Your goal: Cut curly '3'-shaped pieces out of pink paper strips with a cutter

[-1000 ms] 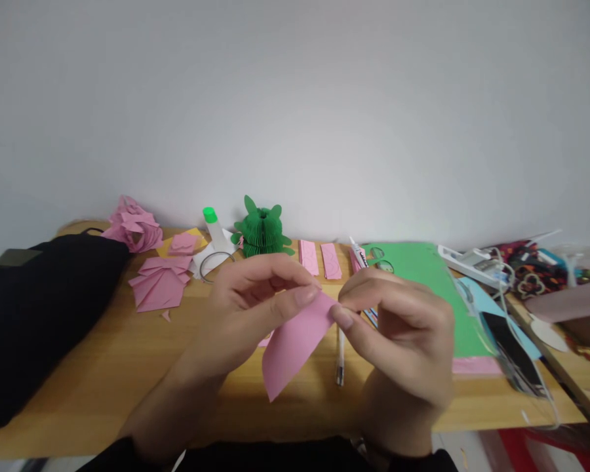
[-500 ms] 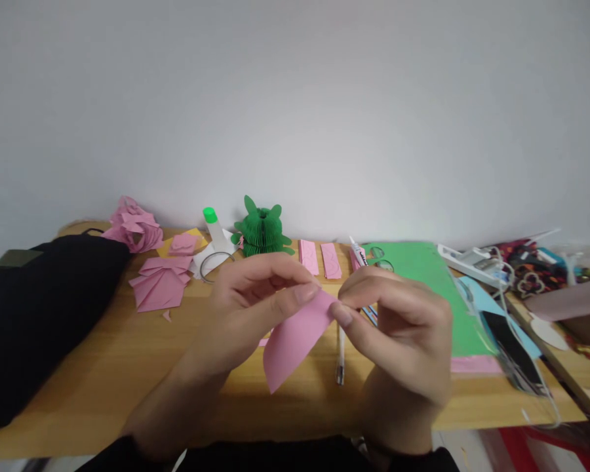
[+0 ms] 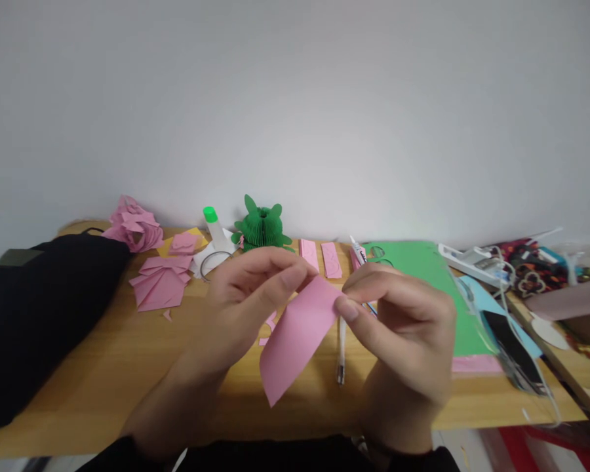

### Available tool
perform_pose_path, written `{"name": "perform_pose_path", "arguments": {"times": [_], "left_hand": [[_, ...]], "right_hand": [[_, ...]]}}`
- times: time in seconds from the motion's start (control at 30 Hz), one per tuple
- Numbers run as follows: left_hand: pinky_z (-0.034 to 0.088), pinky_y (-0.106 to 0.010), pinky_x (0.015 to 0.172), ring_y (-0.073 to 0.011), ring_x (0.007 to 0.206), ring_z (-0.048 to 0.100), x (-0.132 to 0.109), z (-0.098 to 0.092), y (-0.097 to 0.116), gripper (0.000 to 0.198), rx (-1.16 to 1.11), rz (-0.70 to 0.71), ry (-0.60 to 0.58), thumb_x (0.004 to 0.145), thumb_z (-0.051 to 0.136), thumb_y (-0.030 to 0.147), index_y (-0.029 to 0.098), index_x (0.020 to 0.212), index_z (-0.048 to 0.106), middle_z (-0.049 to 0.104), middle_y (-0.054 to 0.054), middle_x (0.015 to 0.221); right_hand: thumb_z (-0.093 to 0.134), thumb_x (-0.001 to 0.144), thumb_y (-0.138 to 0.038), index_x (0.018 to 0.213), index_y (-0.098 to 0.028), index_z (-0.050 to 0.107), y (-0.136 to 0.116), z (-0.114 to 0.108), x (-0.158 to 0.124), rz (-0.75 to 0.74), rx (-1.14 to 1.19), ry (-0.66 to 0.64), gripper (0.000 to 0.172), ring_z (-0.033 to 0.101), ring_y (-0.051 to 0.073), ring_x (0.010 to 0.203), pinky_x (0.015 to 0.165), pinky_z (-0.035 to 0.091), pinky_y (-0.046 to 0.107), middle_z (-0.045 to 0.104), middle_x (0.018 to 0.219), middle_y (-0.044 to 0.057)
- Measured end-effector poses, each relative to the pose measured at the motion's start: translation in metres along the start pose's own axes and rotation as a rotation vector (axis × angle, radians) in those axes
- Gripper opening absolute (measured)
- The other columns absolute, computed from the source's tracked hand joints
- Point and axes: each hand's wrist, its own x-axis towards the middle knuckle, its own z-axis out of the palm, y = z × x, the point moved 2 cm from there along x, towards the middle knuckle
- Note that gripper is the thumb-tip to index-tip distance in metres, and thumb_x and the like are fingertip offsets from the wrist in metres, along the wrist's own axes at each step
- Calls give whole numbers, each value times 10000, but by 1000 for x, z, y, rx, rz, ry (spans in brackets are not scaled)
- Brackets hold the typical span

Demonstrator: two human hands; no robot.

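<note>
A piece of pink paper (image 3: pixel 297 337) hangs at a slant between my hands, above the table. My right hand (image 3: pixel 406 324) pinches its upper right corner between thumb and forefinger. At the upper left edge, my left hand (image 3: pixel 243 311) is curled with its fingertips against the paper; some of its fingers are hidden behind it. Below the paper lies a white pen (image 3: pixel 341 357), partly covered by my right hand. Small pink scraps (image 3: pixel 264 341) show beside the sheet on the table.
Along the wall stand a green paper figure (image 3: pixel 262 228), a glue stick (image 3: pixel 216 226) and pink folded strips (image 3: pixel 331 261). Pink paper pieces (image 3: pixel 162 282) and a black bag (image 3: pixel 54 314) lie left. Green sheets (image 3: pixel 423 275), a power strip (image 3: pixel 472 265) and cables are on the right.
The pink paper has swung slightly lower and shows more of its face. My left thumb has moved back from the paper's face, and my right hand has shifted slightly right.
</note>
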Motion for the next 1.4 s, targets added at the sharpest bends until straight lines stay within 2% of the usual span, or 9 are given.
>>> {"name": "perform_pose_path", "arguments": {"times": [0.1,0.17,0.43,0.63,0.8,1.07,1.2,1.4], "left_hand": [[448,-206,541,-104,615,585,-1,5,6,82,78,-62,-157,851,701,251,200,794,730,672,25,693],[428,-206,542,-98,611,559,-2,7,9,69,140,-76,-206,827,695,223,193,769,717,638,34,669],[447,-217,535,-111,594,584,-4,5,5,173,199,-127,-147,859,667,264,170,714,684,644,12,638],[498,-213,560,-124,633,639,-2,2,5,130,149,-161,-101,849,704,271,187,750,703,693,3,689],[493,-196,524,-118,608,645,-1,-1,3,148,120,-150,-85,853,713,283,203,728,709,703,9,679],[480,-224,490,-137,589,631,-3,-1,2,194,106,-113,-48,844,731,286,192,680,690,671,-8,630],[463,-210,481,-124,569,619,-2,-1,2,184,86,-104,-101,854,718,272,194,690,689,657,4,612],[433,-193,457,-101,535,595,-1,3,3,115,34,-87,-121,854,722,240,204,749,747,690,7,637]], "right_hand": [[686,855,-84,744,-210,651,0,0,0,19,13,32,171,532,92,589,550,421,258,602,641,-44],[685,862,-98,748,-214,658,0,0,0,32,21,44,165,527,93,584,546,419,258,598,637,-45],[685,866,-99,749,-224,675,0,-3,0,62,17,113,172,525,107,587,547,431,267,579,614,-47],[682,877,-111,729,-217,668,2,-6,-1,86,20,168,183,532,102,585,545,423,266,578,608,-51],[690,878,-133,712,-216,667,3,-8,-2,82,-2,214,187,548,107,576,544,439,271,591,606,-47],[706,863,-182,705,-234,690,1,-9,0,79,-33,221,168,559,131,563,527,467,293,602,588,-26],[716,858,-205,710,-239,690,1,-9,0,60,-35,221,154,551,131,546,515,468,293,600,581,-28],[715,844,-138,723,-235,695,-1,-8,2,24,-12,161,157,541,120,544,511,452,281,589,581,-37]]}}
